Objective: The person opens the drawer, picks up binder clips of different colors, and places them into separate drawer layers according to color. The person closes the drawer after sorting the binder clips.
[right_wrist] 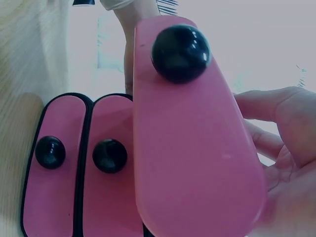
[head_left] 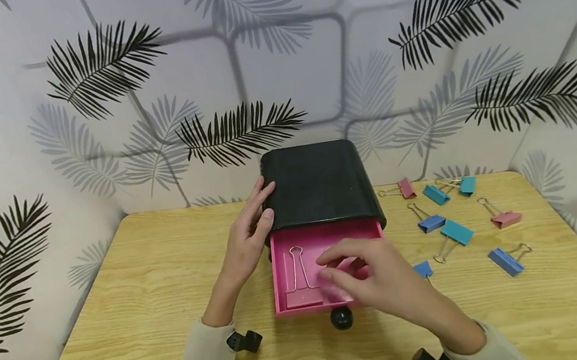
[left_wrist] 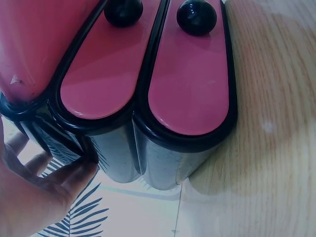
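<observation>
A small drawer unit with a black casing (head_left: 316,182) stands on the table, its top pink drawer (head_left: 277,277) pulled out. Inside that drawer, at the left, lies a pink binder clip (head_left: 304,297) with its wire handles pointing to the back. My left hand (head_left: 246,233) rests against the casing's left side, fingers extended. Over the drawer's right part hovers my right hand (head_left: 381,271), fingers loosely bent, a gap between thumb and index finger and nothing visible in it. From the right wrist view, the drawer front (right_wrist: 192,138) with its black knob (right_wrist: 180,53) hides part of the fingers.
Right of the unit lie several loose binder clips, among them a pink clip (head_left: 506,219), a teal clip (head_left: 457,232) and a blue clip (head_left: 506,261). Two lower drawers (right_wrist: 54,192) are closed. A patterned wall (head_left: 286,72) rises behind the wooden table (head_left: 162,291).
</observation>
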The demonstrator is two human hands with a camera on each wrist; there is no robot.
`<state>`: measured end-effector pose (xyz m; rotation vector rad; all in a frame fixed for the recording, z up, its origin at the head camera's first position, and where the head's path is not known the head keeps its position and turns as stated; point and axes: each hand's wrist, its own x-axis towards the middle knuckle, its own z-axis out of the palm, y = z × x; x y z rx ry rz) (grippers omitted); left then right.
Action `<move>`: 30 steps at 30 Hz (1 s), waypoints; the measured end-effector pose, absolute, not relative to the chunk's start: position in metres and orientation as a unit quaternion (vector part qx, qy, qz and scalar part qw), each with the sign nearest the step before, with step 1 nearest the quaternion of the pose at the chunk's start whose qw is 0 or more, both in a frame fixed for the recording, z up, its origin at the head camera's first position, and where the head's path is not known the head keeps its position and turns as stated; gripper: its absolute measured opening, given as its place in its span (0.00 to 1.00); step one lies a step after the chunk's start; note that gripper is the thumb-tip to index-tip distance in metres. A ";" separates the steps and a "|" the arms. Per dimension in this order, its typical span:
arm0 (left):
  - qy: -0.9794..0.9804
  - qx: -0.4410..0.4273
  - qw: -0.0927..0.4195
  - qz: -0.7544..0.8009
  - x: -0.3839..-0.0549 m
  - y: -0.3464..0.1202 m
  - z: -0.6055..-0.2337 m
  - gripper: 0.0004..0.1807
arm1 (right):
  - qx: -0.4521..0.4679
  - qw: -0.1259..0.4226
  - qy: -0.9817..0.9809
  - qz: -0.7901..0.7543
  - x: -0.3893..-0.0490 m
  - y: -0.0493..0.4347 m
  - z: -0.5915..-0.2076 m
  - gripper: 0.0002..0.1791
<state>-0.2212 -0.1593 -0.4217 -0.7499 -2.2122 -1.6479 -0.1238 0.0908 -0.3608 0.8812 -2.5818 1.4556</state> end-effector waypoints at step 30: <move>-0.764 -0.264 0.139 -0.572 -0.220 -0.159 -0.422 0.27 | 0.264 0.175 -0.803 0.505 -0.132 0.157 -0.362 0.19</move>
